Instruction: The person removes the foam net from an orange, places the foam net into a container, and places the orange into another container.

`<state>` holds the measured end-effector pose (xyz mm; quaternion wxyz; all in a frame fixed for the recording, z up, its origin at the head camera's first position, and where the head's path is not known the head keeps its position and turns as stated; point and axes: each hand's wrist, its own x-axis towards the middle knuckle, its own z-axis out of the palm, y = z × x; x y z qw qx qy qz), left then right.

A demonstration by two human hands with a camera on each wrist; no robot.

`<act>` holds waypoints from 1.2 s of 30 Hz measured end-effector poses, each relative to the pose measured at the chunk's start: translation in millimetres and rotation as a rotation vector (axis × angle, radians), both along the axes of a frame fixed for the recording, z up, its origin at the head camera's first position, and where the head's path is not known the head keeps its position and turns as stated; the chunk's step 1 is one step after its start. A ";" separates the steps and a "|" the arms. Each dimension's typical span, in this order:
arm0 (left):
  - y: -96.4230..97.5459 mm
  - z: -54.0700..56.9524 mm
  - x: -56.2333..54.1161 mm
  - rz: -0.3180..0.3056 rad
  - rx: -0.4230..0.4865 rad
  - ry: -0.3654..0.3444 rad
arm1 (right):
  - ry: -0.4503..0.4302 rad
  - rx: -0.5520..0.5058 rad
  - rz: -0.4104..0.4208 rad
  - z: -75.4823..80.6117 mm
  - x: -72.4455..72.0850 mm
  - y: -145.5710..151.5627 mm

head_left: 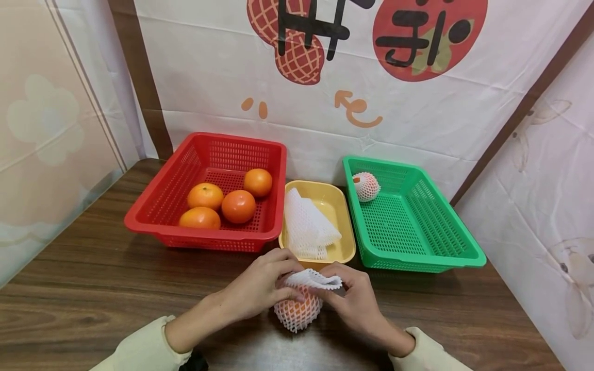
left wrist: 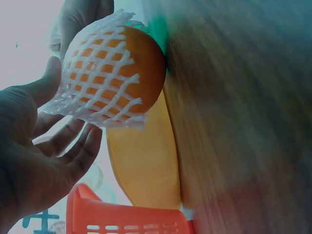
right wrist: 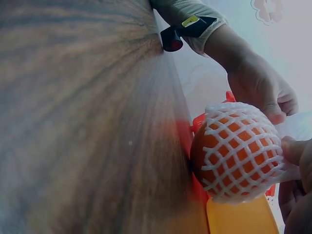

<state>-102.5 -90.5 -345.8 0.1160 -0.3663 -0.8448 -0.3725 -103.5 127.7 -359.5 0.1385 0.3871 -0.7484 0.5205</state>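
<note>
An orange [right wrist: 197, 158] stands on the table, with a white foam net sleeve [left wrist: 100, 73] drawn over most of it. Its lower end stays bare in both wrist views. In the head view my left hand [head_left: 262, 282] holds the sleeve at the upper left, thumb against the mesh over the fruit. My right hand [head_left: 355, 293] pinches the loose, folded top of the sleeve from the other side. The right wrist view shows the net's gathered end between my right thumb and fingers.
Behind the hands, a yellow tray [head_left: 341, 206] holds flat foam nets [head_left: 308, 221]. A red basket [head_left: 153, 208] at left contains several loose oranges [head_left: 238, 206]. In the green basket [head_left: 417, 260] at right lies a netted fruit [head_left: 366, 186]. A printed cloth [head_left: 209, 93] hangs behind.
</note>
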 end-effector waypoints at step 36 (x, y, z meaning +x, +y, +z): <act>0.0 -0.6 -0.2 0.004 -0.002 0.037 | -0.029 -0.017 0.005 8.2 2.9 -2.3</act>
